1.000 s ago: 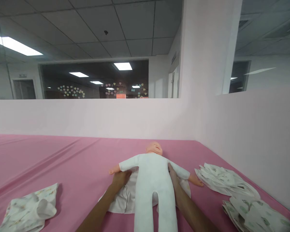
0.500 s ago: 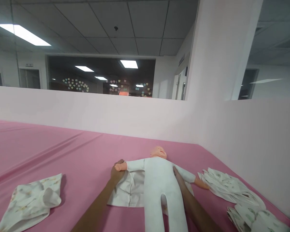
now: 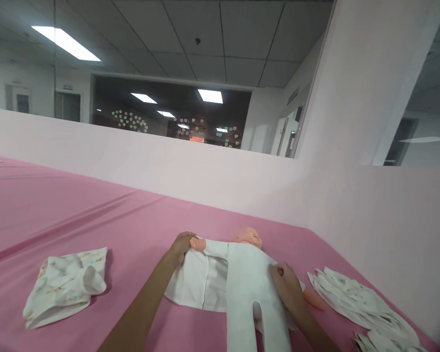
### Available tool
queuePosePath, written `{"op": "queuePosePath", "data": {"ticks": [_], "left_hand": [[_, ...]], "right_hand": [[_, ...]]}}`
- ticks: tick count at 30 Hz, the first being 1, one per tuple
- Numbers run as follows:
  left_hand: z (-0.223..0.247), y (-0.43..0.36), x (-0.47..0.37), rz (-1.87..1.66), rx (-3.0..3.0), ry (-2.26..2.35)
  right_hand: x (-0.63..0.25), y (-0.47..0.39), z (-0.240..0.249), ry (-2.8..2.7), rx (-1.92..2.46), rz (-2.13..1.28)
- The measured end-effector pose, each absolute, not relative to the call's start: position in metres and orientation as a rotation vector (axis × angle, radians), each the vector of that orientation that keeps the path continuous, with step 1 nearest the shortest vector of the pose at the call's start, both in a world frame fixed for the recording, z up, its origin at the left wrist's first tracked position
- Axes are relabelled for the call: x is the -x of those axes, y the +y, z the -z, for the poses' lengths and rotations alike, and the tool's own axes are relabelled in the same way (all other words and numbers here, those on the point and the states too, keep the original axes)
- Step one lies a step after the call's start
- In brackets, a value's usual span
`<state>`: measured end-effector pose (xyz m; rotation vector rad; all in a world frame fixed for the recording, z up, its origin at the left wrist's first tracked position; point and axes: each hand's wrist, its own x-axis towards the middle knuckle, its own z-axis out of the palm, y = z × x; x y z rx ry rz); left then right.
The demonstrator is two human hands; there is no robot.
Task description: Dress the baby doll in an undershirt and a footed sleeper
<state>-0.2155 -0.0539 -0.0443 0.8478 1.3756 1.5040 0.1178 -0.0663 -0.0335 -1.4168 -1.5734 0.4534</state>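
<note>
A baby doll in a white suit (image 3: 247, 278) lies on its back on the pink sheet, its head (image 3: 250, 236) toward the wall. Beneath its left-side arm in the picture is a spread white garment (image 3: 196, 281). My left hand (image 3: 181, 245) is closed on that garment's upper corner, beside the doll's small hand (image 3: 197, 243); the fingertips are partly hidden. My right hand (image 3: 285, 281) rests at the side of the doll's torso with curled fingers, and what they pinch there is too small to make out.
A folded patterned garment (image 3: 68, 287) lies at the left on the pink sheet (image 3: 132, 230). White printed clothes (image 3: 363, 298) are piled at the right. A low white wall (image 3: 205, 171) with windows stands behind.
My right hand has lifted from beneath the doll's arm onto the side of its torso, fingers now curled. My left hand has shifted slightly up on the garment. The view has tilted and turned.
</note>
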Motion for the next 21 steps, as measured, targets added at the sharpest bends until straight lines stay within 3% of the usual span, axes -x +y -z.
{"op": "queuePosePath", "data": {"ticks": [6, 10, 21], "left_hand": [[0.019, -0.069, 0.213, -1.559, -0.987, 1.351], [0.005, -0.081, 0.212, -1.612, -1.086, 1.384], [-0.029, -0.115, 0.176, -1.709, -1.683, 1.465]], "right_hand": [[-0.021, -0.057, -0.010, -2.199, 0.974, -0.383], [0.023, -0.041, -0.013, -2.432, 0.997, -0.337], [0.031, -0.014, 0.003, -2.467, 1.202, -0.245]]}}
